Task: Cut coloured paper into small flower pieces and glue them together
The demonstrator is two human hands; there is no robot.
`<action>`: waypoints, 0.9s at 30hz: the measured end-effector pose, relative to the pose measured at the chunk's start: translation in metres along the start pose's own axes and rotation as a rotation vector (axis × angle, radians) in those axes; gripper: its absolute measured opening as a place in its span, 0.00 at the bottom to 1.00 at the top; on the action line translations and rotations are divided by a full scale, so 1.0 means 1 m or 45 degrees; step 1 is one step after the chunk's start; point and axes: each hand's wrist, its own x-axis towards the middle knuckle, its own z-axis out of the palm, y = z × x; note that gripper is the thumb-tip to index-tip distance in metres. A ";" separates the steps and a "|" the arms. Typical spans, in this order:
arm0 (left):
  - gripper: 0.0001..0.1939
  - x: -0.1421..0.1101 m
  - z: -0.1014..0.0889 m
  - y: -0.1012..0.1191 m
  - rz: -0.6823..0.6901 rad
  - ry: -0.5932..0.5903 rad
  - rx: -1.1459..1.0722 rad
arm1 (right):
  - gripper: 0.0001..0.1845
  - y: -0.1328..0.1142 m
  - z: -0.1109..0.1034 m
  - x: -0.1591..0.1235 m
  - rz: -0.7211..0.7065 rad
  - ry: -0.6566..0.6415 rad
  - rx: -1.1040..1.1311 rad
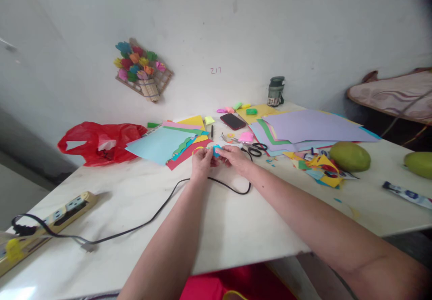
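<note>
Both of my hands meet over the middle of the table, pinching a small bright blue piece [217, 150] that looks like paper. My left hand [201, 161] grips its left side, fingers closed. From the other side, my right hand [235, 157] holds it between thumb and fingers. A yellow curved strip shows by the left fingertips; whether that hand holds it too, I cannot tell. Just right of my right hand lie black-handled scissors [255, 150]. Behind the hands are a pink lump [246, 136] and a dark pen [212, 132].
Coloured sheets lie left [158, 145] and right [310, 127], with a phone [232, 121] between. Paper scraps [324, 167], a green fruit [350, 156] and a tube [407, 195] are at right. A black cable [145, 222] runs beneath my wrists near a power strip [72, 208].
</note>
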 end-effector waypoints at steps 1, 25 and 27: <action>0.20 0.000 0.000 0.000 -0.005 -0.011 0.006 | 0.19 0.001 0.000 0.001 -0.015 0.005 -0.009; 0.22 -0.004 0.001 0.005 -0.047 -0.093 -0.022 | 0.17 0.000 -0.004 0.004 -0.208 0.132 -0.203; 0.22 -0.004 0.000 0.005 -0.061 -0.102 -0.036 | 0.17 0.000 -0.005 0.005 -0.244 0.135 -0.244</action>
